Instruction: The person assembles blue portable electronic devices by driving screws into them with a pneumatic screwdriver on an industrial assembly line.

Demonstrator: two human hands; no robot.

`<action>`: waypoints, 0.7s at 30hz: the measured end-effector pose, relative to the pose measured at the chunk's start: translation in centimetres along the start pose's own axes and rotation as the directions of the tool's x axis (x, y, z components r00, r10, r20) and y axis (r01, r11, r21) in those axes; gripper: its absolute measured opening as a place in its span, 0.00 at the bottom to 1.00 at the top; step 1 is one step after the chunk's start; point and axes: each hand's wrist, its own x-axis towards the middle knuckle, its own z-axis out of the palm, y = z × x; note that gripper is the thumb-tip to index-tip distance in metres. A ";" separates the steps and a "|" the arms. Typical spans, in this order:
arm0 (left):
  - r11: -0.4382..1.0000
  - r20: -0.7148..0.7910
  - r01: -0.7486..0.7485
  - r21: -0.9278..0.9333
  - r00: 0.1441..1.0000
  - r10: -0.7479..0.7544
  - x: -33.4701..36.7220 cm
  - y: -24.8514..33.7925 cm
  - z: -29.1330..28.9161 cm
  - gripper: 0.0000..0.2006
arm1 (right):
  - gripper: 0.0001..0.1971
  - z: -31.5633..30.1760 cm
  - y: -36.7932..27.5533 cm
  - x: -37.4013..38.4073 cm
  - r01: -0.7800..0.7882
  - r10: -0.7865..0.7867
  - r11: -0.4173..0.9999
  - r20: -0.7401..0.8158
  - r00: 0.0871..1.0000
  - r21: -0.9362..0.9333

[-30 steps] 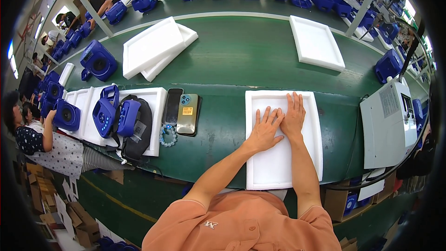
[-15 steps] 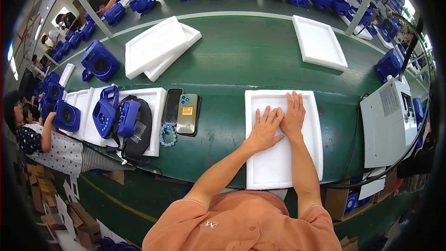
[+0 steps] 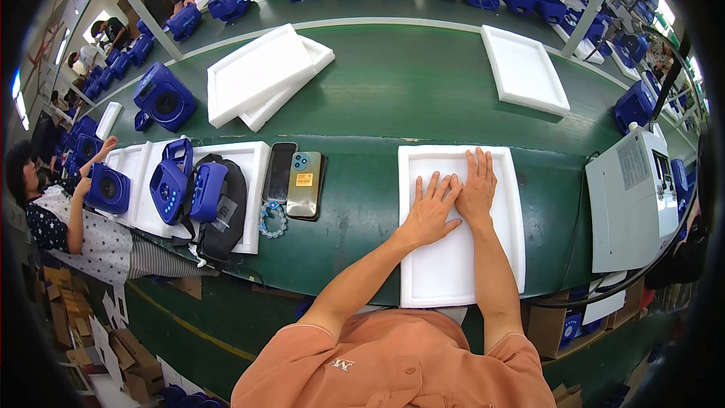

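Observation:
Directly before me on the green workbench lies a white foam tray [image 3: 436, 279] with a raised rim. My left hand [image 3: 432, 210] rests flat on it, fingers stretched out and slightly spread. Beside it, my right hand [image 3: 477, 187] also lies flat, its fingers extended toward the tray's far rim. The two hands touch near the left fingertips. Neither one grips anything. To the left of the tray are a gold-backed phone [image 3: 306, 189], a dark phone [image 3: 282, 172] and a light blue bead bracelet [image 3: 273, 220].
Blue speaker-like units [image 3: 165, 98] and a black bag [image 3: 226, 219] are on the left. A co-worker [image 3: 64, 211] stands there. Foam trays [image 3: 260, 75] lie on the green belt beyond, with another tray [image 3: 525, 69] farther right. A white machine [image 3: 633, 200] stands at right.
My hands and the tray before me stay put. The foam trays on the belt have shifted slightly to the right. The co-worker at left has raised a hand.

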 end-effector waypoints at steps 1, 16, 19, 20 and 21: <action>1.000 -0.001 0.001 0.000 1.000 -0.001 0.0 0.0 0.0 0.43 | 0.32 0.0 0.0 0.0 0.001 -0.001 1.000 -0.001 1.000 0.000; 0.999 -0.045 0.013 -0.043 0.999 -0.015 -0.4 0.0 -0.5 0.42 | 0.33 -0.1 -1.0 0.4 0.019 -0.019 1.000 0.014 1.000 0.020; 0.856 -0.217 -0.145 -0.496 0.975 0.040 -0.3 -1.4 -0.3 0.40 | 0.34 1.2 0.8 0.3 0.069 -0.067 0.996 -0.028 0.997 0.053; 0.749 -0.223 -0.159 -0.643 0.975 0.016 -0.4 -1.5 -2.2 0.37 | 0.34 1.2 1.5 0.1 0.055 -0.054 0.998 -0.023 0.998 0.029; 0.735 -0.303 -0.226 -0.640 0.953 0.029 -0.5 -2.8 -4.3 0.32 | 0.34 0.6 2.0 -0.1 0.046 -0.046 0.999 -0.015 0.999 0.006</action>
